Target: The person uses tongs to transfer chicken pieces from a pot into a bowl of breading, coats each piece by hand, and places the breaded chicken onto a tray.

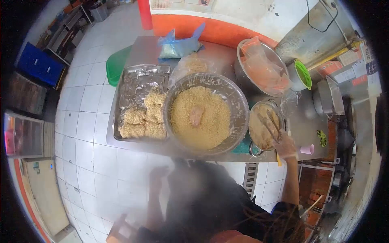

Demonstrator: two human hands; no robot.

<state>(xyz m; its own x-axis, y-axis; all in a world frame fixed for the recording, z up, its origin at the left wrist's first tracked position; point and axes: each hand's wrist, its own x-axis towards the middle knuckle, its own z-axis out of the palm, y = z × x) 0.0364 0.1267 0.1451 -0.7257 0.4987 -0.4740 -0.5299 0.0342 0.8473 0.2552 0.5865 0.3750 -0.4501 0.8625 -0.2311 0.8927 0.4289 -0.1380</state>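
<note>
My right hand [287, 146], in a clear plastic glove, is closed around metal tongs [269, 124]. The tongs reach into a pot of pale wet batter [256, 128]. Left of that pot stands a big metal bowl [242, 121] full of light crumbs [214, 129], with one pinkish raw piece [197, 116] lying on them. Several crumb-coated pieces [154, 113] sit in a foil-like metal tray [139, 75]. My left hand [159, 173] hangs below the table edge near the bowl, hazy in the picture; its fingers are not clear.
Behind the bowl lies a blue plastic bag [180, 46]. A large pot [265, 50] with an orange-tinted bag inside stands at the back right, beside a green basket [303, 74]. A pink cup [307, 150] is near the right front edge. A green lid-like thing [116, 65] sticks out left.
</note>
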